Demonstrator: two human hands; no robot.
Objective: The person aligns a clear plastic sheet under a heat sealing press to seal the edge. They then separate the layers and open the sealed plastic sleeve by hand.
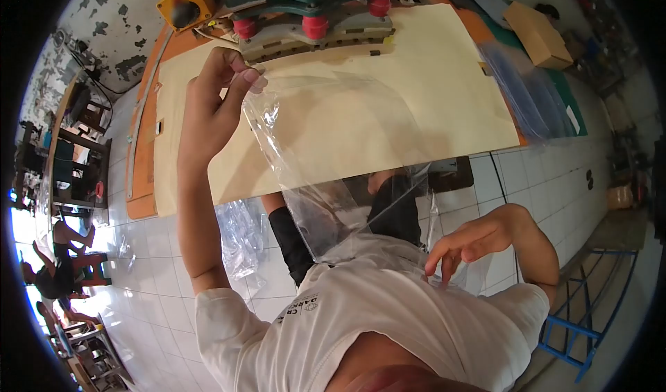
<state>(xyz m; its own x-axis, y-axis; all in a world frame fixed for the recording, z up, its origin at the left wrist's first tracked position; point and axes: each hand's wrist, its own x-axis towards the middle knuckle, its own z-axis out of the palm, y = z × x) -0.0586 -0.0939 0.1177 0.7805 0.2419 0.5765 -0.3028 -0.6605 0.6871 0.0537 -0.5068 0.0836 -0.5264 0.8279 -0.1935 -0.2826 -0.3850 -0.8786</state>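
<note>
My left hand [232,87] is raised over the near side of the work machine, thumb and fingers pinched on the upper corner of a clear plastic sheet [333,135]. The sheet hangs down from there across the board's front edge toward my shirt, with glare along its left fold. My right hand [472,243] is low at the right, in front of my torso. Its fingers are bent and apart, with the fingertips close to clear plastic near the shirt; whether they touch it is hard to see.
A pale board [444,66] covers the table. At its back stands a green press-like machine [312,10] with red knobs, beside a yellow box [186,3]. Stacked clear sheets [531,97] and a cardboard box [538,35] lie right. Crumpled plastic [241,236] hangs below. Another person [52,270] sits far left.
</note>
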